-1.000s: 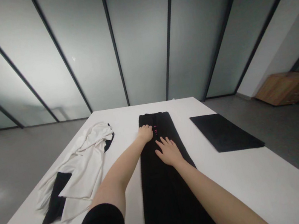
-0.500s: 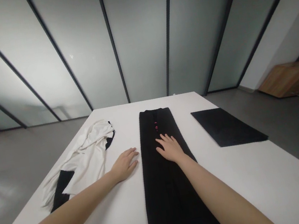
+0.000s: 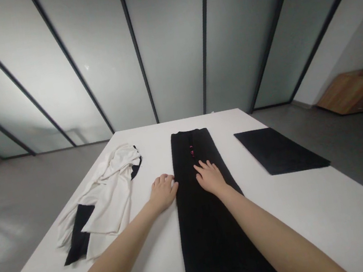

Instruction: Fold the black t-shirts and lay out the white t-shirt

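A long black garment (image 3: 205, 234), folded into a narrow strip, lies flat down the middle of the white table. Small pink marks show on it near its far end. My right hand (image 3: 209, 176) rests palm down on its upper half, fingers spread. At its left edge is my left hand (image 3: 163, 192), palm down, with fingertips and thumb reaching the cloth's border. The left fingers are slightly bent and hold nothing that I can see.
On the left of the white table (image 3: 321, 219) lies a crumpled white garment (image 3: 108, 194) with black cloth (image 3: 81, 231) partly under it. A flat black folded cloth (image 3: 281, 151) lies on the right. A wooden cabinet (image 3: 355, 90) stands beyond, before frosted glass panels.
My left hand has moved right, from the bare table to the black garment's left edge. My right hand stays on the garment. The view has shifted slightly.
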The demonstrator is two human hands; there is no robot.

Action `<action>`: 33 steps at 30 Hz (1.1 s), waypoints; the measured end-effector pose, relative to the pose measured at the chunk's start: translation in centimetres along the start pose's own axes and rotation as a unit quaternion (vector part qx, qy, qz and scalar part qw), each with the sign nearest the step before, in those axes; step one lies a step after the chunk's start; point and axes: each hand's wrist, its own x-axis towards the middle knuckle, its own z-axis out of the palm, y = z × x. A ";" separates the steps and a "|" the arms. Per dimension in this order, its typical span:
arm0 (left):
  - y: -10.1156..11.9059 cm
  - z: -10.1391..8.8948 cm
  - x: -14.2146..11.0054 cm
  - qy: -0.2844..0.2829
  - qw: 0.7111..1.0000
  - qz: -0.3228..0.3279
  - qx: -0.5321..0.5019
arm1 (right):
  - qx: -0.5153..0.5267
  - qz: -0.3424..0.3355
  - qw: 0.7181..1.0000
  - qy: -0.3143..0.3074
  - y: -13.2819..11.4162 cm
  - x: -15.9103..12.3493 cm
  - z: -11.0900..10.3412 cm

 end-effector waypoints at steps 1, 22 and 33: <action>0.5 0.0 0.6 -0.001 1.000 -0.026 -0.002 | 0.000 0.001 1.000 0.000 0.0 0.0 0.0; 1.4 -0.1 0.6 -0.010 0.991 0.015 -0.129 | -0.017 -0.081 0.996 -0.038 -1.1 -2.3 0.6; 0.8 -4.7 0.1 -0.214 0.964 0.088 -0.134 | 0.010 -0.113 0.992 -0.062 -2.6 -6.5 0.4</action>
